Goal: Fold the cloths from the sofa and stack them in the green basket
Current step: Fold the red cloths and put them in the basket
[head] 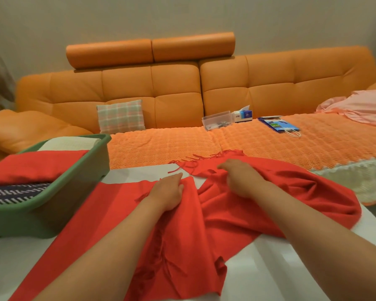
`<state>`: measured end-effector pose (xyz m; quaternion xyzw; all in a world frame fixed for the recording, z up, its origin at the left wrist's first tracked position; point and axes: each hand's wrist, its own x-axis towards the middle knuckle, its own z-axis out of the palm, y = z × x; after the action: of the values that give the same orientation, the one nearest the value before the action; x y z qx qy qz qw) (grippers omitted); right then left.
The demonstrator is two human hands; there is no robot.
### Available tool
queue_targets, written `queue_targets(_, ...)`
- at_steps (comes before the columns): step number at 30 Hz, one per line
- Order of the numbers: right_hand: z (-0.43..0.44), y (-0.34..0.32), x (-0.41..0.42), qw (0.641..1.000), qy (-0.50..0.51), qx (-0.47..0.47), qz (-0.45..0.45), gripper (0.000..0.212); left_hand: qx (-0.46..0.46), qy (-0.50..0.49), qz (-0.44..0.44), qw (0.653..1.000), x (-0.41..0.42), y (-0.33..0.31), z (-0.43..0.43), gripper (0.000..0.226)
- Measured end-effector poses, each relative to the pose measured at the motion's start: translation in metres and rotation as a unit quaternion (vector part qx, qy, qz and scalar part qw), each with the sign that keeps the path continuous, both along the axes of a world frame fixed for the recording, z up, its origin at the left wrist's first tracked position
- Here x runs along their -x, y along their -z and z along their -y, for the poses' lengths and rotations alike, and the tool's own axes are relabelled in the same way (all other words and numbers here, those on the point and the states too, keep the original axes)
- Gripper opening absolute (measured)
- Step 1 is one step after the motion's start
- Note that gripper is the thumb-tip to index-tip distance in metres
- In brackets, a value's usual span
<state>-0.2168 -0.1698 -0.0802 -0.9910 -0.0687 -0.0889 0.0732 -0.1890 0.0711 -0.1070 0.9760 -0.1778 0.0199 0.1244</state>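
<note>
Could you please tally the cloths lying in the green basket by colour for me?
red cloth: 1
white cloth: 1
dark striped cloth: 1
Total: 3 cloths in the green basket

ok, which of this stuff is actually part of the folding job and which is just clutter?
Job: red fringed cloth on the table, left hand and right hand on it; green basket with folded cloths; pink cloth on the sofa.
Clutter: plaid cushion, clear box, tissue box, blue paper bag.
</note>
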Motion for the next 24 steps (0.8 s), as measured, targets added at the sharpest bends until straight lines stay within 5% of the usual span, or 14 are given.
queue_targets(5, -0.012, 0.013, -0.010, 0.994, -0.014, 0.104, -0.043, 0.031, 0.071, 0.013, 0.008, 0.997, 0.008, 0.015, -0.004, 0.049)
queue_targets(10, 0.009, -0.006, -0.014, 0.967, 0.208, 0.101, 0.110, 0.024, 0.133, 0.012, 0.045, 0.990, 0.012, 0.022, -0.009, 0.052)
queue_targets(14, 0.036, -0.011, -0.006, 0.927, 0.328, 0.153, 0.097, 0.029, -0.007, 0.001, 0.002, 1.000, 0.007, 0.025, -0.013, 0.054)
queue_targets(16, 0.035, -0.007, -0.005, 0.930, 0.292, 0.190, 0.114, 0.028, -0.086, -0.020, 0.000, 0.996, 0.007, 0.021, -0.006, 0.051)
queue_targets(19, 0.019, 0.003, -0.009, 0.977, 0.026, 0.132, 0.167, 0.042, -0.082, -0.012, 0.041, 0.996, 0.008, 0.013, 0.010, 0.051)
queue_targets(21, 0.006, 0.006, -0.008, 0.991, -0.092, 0.053, 0.078, 0.047, -0.081, 0.018, 0.007, 0.997, 0.007, 0.015, 0.016, 0.058)
queue_targets(24, 0.011, 0.017, -0.005, 0.994, -0.039, 0.044, -0.087, 0.053, -0.100, 0.000, -0.053, 0.994, 0.007, 0.021, 0.016, 0.067)
